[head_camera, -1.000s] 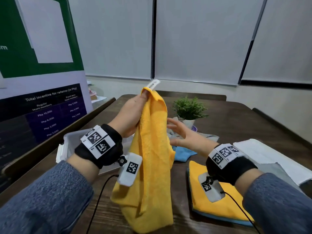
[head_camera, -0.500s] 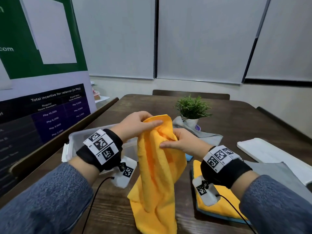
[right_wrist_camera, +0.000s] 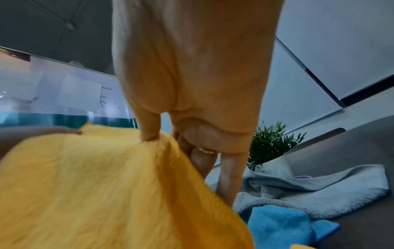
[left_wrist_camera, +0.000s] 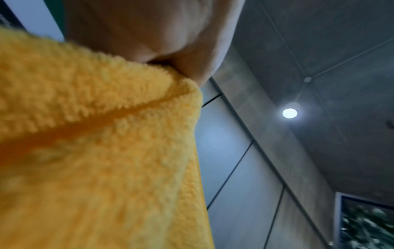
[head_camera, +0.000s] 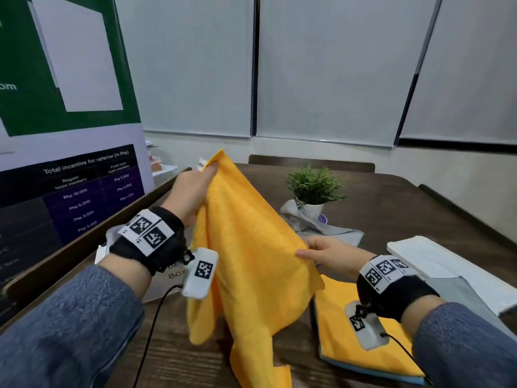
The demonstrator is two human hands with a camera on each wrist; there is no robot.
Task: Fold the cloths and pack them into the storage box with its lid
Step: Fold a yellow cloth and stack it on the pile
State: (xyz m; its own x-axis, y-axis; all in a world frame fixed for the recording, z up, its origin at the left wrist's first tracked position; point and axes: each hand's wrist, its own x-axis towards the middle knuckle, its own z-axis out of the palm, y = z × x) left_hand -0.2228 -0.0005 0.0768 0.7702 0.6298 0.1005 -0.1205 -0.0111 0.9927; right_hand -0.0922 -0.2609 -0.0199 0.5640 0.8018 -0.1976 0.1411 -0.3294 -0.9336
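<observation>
A yellow cloth (head_camera: 249, 264) hangs stretched in the air between both hands, its lower end drooping onto the table. My left hand (head_camera: 193, 189) pinches its upper corner by the white tag, raised at the left. My right hand (head_camera: 321, 253) pinches the cloth's right edge, lower down; the thumb presses the yellow cloth (right_wrist_camera: 110, 185) in the right wrist view. The yellow cloth (left_wrist_camera: 95, 151) fills the left wrist view under the left hand (left_wrist_camera: 149, 33). A clear storage box (head_camera: 165, 273) sits behind my left wrist, mostly hidden. A white lid (head_camera: 447, 264) lies at the right.
A folded yellow cloth (head_camera: 361, 340) lies on a blue one under my right wrist. A crumpled grey cloth (head_camera: 324, 228) and a blue cloth (right_wrist_camera: 283, 225) lie by a small potted plant (head_camera: 313, 191). Another grey cloth (head_camera: 458, 292) lies by the lid. A banner (head_camera: 64, 175) stands left.
Both hands were together on the bunched cloth; now they have moved apart, the left hand up and left, the right hand right and down, spreading the cloth out.
</observation>
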